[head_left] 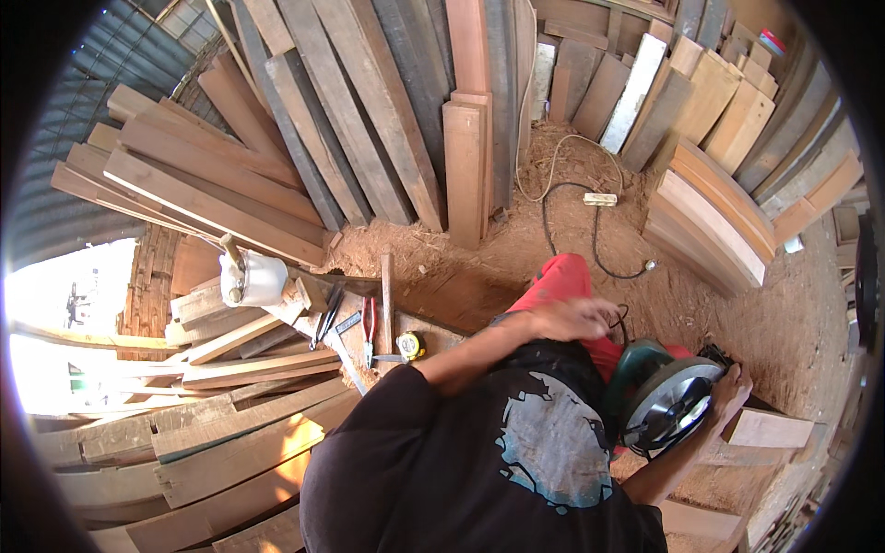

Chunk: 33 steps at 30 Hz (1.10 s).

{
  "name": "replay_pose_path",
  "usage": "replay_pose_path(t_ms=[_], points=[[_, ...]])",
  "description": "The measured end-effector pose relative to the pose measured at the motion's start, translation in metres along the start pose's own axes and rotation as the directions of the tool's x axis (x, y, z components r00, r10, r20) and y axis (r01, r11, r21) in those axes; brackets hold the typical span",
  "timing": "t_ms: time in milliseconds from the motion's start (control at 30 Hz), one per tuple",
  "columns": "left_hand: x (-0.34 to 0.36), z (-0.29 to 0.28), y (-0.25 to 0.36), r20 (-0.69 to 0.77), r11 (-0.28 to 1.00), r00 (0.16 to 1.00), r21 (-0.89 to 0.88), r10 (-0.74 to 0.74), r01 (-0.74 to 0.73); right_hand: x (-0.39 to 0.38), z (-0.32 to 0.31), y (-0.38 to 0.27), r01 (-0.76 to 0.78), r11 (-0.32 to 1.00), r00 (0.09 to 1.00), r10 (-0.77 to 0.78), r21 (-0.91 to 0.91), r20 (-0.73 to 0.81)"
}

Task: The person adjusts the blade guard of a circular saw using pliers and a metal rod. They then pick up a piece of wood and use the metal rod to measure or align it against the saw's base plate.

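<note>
Green and silver, the circular saw sits by the red trousers at the person's right, its long axis slanting from lower left to upper right, its round blade side facing up. The right hand touches its right edge; whether it grips, I cannot tell. The left hand, blurred, hovers above the trousers, fingers loosely apart.

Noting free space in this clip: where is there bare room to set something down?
Sawdusty floor between the power saw and the right plank stack. Crowded around the tape measure and red pliers, and among the leaning planks.
</note>
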<state>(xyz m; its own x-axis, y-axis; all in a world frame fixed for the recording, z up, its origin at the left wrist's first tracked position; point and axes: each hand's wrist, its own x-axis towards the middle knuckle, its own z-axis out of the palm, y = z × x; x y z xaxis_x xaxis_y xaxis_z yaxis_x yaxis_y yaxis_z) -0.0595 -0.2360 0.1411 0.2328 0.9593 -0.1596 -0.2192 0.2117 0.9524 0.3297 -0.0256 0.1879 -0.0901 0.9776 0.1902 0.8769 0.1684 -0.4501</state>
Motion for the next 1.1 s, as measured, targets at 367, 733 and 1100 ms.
replay_pose_path(t_ms=[367,733,1100], points=[[-0.371,-0.127,-0.107,-0.996,0.313,-0.084,-0.082,-0.007,0.946,-0.001,0.01,0.016,-0.019,0.996,1.0,0.017,0.084,0.027],[-0.43,-0.122,-0.194,-0.964,0.384,0.153,0.06,-0.217,0.922,-0.013,-0.004,0.008,0.136,0.99,0.99,-0.135,0.026,-0.038],[-0.399,-0.099,-0.176,-0.943,0.582,-0.319,-0.21,0.09,0.786,-0.03,-0.023,-0.049,-0.072,0.984,0.992,0.087,0.162,-0.086]])
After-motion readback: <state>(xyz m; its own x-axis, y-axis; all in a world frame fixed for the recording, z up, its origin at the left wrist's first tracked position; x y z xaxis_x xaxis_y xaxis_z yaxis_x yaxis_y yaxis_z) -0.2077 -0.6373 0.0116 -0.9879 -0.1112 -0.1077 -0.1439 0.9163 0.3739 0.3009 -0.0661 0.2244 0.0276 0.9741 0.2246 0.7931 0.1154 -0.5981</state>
